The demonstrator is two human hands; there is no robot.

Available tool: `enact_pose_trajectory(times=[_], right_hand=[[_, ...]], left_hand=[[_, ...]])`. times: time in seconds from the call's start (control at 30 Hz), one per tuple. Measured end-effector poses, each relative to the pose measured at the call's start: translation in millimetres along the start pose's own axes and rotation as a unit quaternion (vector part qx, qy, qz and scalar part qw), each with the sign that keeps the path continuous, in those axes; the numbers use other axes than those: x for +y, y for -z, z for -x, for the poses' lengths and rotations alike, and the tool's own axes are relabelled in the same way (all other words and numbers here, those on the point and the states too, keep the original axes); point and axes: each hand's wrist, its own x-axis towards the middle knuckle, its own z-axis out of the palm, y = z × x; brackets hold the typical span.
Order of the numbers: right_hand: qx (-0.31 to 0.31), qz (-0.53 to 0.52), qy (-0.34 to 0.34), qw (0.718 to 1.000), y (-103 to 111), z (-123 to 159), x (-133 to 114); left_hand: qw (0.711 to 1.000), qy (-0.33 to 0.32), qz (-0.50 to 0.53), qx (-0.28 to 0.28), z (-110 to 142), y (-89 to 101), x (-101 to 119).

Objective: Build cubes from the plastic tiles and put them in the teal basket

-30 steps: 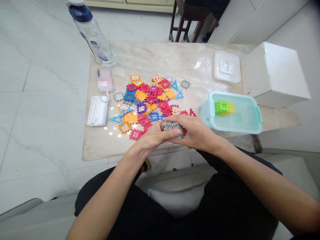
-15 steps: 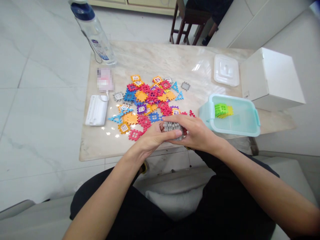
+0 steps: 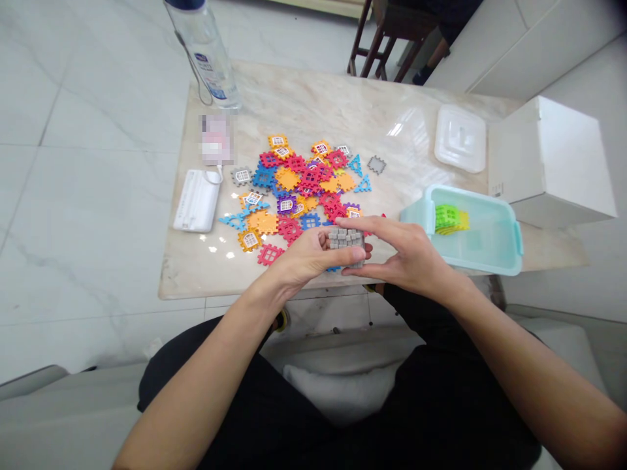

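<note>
A small stack of grey interlocking tiles [image 3: 345,237] with toothed edges is held above the table's near edge. My left hand [image 3: 313,251] is closed round it, thumb across the near side and fingers behind. From the right, my right hand [image 3: 399,248] spans the same stack, its index finger along the far edge and its thumb along the near edge. A gap shows between the stack and my right palm. Just beyond lies a spread pile of coloured tiles, among them a red tile [image 3: 270,254], a blue tile [image 3: 310,222] and an orange tile [image 3: 287,177].
Right of my hands stands a pale teal bin [image 3: 484,251] with green tiles [image 3: 447,217] and yellow tiles in it. A clear lid [image 3: 460,138] and white box [image 3: 553,163] are behind it. A water bottle [image 3: 210,72] and white power bank [image 3: 196,201] stand left.
The view has shifted slightly, so the table's things sit a little farther right. My right hand has opened wider and its palm has drawn back from the grey stack, which stays in my left hand.
</note>
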Motion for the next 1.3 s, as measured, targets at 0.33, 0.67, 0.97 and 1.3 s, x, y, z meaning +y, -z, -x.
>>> enact_pose_trajectory(times=[0.33,0.67,0.97,1.3], right_hand=[[0.024,0.010,0.047,0.999,-12,1,4],[0.043,0.029,0.032,0.998,-20,-3,-1],[0.080,0.068,0.017,0.994,-16,-3,13],[0.014,0.097,-0.025,0.995,-36,-17,7]], left_hand=[[0.998,0.015,-0.053,0.014,4,-2.3,6],[1.000,0.013,0.004,-0.013,4,-4.1,2],[0.990,-0.078,-0.074,0.091,-4,-12.4,1],[0.951,-0.116,-0.203,0.200,-8,-10.7,-10]])
